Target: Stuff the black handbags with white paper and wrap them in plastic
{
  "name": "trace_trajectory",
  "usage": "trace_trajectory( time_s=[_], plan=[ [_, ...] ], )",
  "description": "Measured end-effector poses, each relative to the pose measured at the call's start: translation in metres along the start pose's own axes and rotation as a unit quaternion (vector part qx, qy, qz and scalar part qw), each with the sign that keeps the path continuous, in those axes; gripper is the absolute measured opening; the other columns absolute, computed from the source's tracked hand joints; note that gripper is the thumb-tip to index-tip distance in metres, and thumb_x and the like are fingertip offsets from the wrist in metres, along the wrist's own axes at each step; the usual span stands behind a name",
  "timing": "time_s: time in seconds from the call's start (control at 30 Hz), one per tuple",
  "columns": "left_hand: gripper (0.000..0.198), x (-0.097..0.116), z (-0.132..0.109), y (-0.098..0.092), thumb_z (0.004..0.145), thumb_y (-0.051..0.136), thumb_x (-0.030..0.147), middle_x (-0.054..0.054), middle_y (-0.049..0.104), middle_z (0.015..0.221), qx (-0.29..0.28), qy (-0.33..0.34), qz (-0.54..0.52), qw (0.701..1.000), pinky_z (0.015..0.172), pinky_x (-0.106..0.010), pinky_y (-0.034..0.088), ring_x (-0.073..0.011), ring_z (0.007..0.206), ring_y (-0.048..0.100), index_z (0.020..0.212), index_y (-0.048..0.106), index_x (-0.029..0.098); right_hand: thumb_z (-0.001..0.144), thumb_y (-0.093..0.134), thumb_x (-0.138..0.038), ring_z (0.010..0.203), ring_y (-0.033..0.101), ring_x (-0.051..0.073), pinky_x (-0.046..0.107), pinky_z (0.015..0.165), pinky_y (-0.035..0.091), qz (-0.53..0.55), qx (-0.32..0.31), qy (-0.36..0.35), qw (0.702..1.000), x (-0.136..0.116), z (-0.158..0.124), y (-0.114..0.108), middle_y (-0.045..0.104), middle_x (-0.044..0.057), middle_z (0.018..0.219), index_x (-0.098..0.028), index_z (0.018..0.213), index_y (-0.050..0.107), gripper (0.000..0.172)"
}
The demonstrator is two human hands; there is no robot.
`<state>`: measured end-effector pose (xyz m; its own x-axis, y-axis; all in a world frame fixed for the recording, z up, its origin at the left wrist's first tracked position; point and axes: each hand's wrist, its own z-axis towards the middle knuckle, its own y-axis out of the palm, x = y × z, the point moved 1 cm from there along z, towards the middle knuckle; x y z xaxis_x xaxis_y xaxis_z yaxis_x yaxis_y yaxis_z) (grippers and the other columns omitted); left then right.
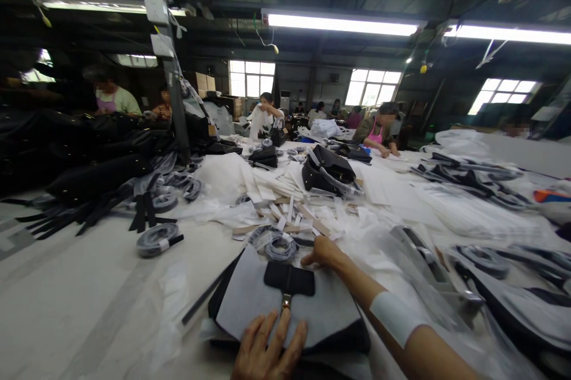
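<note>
Two hands are seen on one piece here, one at each end. The grey bag panel (250, 302) is laid flat on the desk (66, 308) in the lower middle of the frame, with a black tab (289, 279) sitting near its top edge and a small metal clasp (286, 301) hanging from it toward the bottom of the frame.

The left hand (267, 350) is pressed flat on the panel's near edge at the bottom. Its fingers (279, 332) are spread out and nothing is gripped, the panel is just held down. The clasp is found right above those fingertips, nearly touching.

The right hand (323, 252) is placed past the panel's far edge, up and right of the tab. Its fingers are curled downward and mostly hidden behind the knuckles, so it can't be told whether anything is pinched. A wrapped strap coil (279, 246) is lying just to its left.

So the tab's long side is run left to right across the frame, while the clasp line is run straight down toward the left hand. The clasp is closer to the left hand, and the tab's upper right corner is closer to the right.

A black handbag (328, 175) is parked further up the desk, well apart.
</note>
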<state>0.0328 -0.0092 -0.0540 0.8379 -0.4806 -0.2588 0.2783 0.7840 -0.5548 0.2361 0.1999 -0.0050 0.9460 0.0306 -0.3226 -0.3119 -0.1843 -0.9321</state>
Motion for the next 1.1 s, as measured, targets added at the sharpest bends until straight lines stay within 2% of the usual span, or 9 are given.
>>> trace_trajectory(
  time_s=[0.1, 0.3, 0.43, 0.53, 0.67, 0.8, 0.87, 0.97, 1.1],
  plan=[
    [0.041, -0.005, 0.001, -0.004, 0.104, 0.036, 0.021, 0.000, 0.070, 0.124, -0.008, 0.017, 0.004, 1.000, 0.104, -0.038, 0.038, -0.0207, 0.113, 0.062, 0.134, 0.060, 0.034, 0.054, 0.093, -0.033, 0.095, 0.071, 0.033, 0.034, 0.077, 0.057, -0.020, -0.021, 0.031, 0.999, -0.008, -0.002, 0.009, 0.075, 0.011, 0.088, -0.016, 0.084, 0.074, 0.039],
    [0.035, -0.016, 0.011, -0.016, 0.102, 0.042, 0.027, 0.000, 0.071, 0.118, -0.031, 0.100, 0.025, 0.994, 0.116, -0.040, 0.025, -0.0198, 0.108, 0.061, 0.132, 0.061, 0.032, 0.092, 0.069, -0.034, 0.093, 0.068, 0.020, 0.037, 0.080, 0.058, -0.052, -0.040, 0.056, 0.996, -0.011, -0.003, 0.016, 0.069, 0.005, 0.105, -0.015, 0.104, 0.067, 0.023],
    [0.028, -0.014, 0.026, -0.011, 0.098, 0.054, 0.042, -0.003, 0.073, 0.104, -0.048, 0.114, 0.000, 0.992, 0.116, -0.046, 0.025, -0.0244, 0.113, 0.061, 0.116, 0.066, 0.026, 0.095, 0.065, -0.033, 0.103, 0.065, 0.022, 0.042, 0.088, 0.056, -0.053, -0.009, 0.054, 0.997, -0.007, -0.003, 0.009, 0.065, 0.008, 0.117, -0.015, 0.115, 0.064, 0.027],
    [0.028, -0.008, 0.039, 0.000, 0.094, 0.060, 0.046, -0.005, 0.072, 0.086, -0.124, 0.153, -0.024, 0.980, 0.114, -0.051, 0.029, -0.0276, 0.107, 0.064, 0.098, 0.070, 0.021, 0.096, 0.063, -0.033, 0.110, 0.063, 0.024, 0.046, 0.094, 0.053, -0.042, 0.026, 0.035, 0.998, -0.008, -0.005, 0.005, 0.064, 0.009, 0.122, -0.015, 0.116, 0.064, 0.027],
    [0.030, -0.003, 0.061, 0.007, 0.094, 0.062, 0.044, -0.006, 0.070, 0.072, -0.287, 0.105, -0.103, 0.947, 0.104, -0.057, 0.040, -0.0259, 0.084, 0.069, 0.078, 0.072, 0.020, 0.098, 0.060, -0.032, 0.115, 0.061, 0.024, 0.046, 0.100, 0.048, -0.028, 0.061, 0.032, 0.997, -0.008, -0.008, 0.004, 0.065, 0.010, 0.123, -0.015, 0.116, 0.064, 0.025],
    [0.026, -0.001, 0.084, 0.001, 0.096, 0.058, 0.040, -0.009, 0.072, 0.080, -0.403, 0.037, -0.163, 0.900, 0.076, -0.043, 0.054, -0.0265, 0.078, 0.069, 0.089, 0.070, 0.018, 0.094, 0.062, -0.027, 0.110, 0.064, 0.024, 0.040, 0.096, 0.049, -0.002, 0.059, 0.048, 0.997, -0.006, -0.005, 0.003, 0.069, 0.013, 0.115, -0.012, 0.107, 0.067, 0.020],
    [0.014, 0.000, 0.091, 0.000, 0.093, 0.059, 0.026, -0.009, 0.070, 0.081, -0.421, 0.009, -0.164, 0.892, 0.067, -0.034, 0.051, -0.0247, 0.075, 0.068, 0.095, 0.066, 0.015, 0.093, 0.064, -0.028, 0.108, 0.065, 0.024, 0.040, 0.094, 0.050, 0.015, 0.054, 0.050, 0.997, -0.005, -0.003, 0.001, 0.070, 0.012, 0.113, -0.012, 0.105, 0.067, 0.020],
    [0.011, 0.004, 0.090, 0.004, 0.088, 0.055, 0.010, -0.010, 0.068, 0.080, -0.422, -0.035, -0.136, 0.896, 0.061, -0.028, 0.046, -0.0229, 0.074, 0.067, 0.096, 0.063, 0.010, 0.092, 0.067, -0.030, 0.106, 0.065, 0.022, 0.041, 0.095, 0.050, 0.043, 0.043, 0.046, 0.997, -0.006, -0.001, -0.001, 0.071, 0.008, 0.108, -0.014, 0.097, 0.068, 0.017],
    [0.016, 0.010, 0.075, 0.014, 0.089, 0.049, 0.004, -0.008, 0.067, 0.082, -0.348, -0.061, -0.107, 0.929, 0.061, -0.028, 0.045, -0.0238, 0.080, 0.066, 0.091, 0.061, 0.014, 0.092, 0.068, -0.029, 0.092, 0.067, 0.018, 0.037, 0.087, 0.053, 0.105, 0.009, 0.044, 0.993, -0.011, -0.001, -0.003, 0.071, 0.003, 0.093, -0.014, 0.082, 0.067, 0.017]
  ],
)
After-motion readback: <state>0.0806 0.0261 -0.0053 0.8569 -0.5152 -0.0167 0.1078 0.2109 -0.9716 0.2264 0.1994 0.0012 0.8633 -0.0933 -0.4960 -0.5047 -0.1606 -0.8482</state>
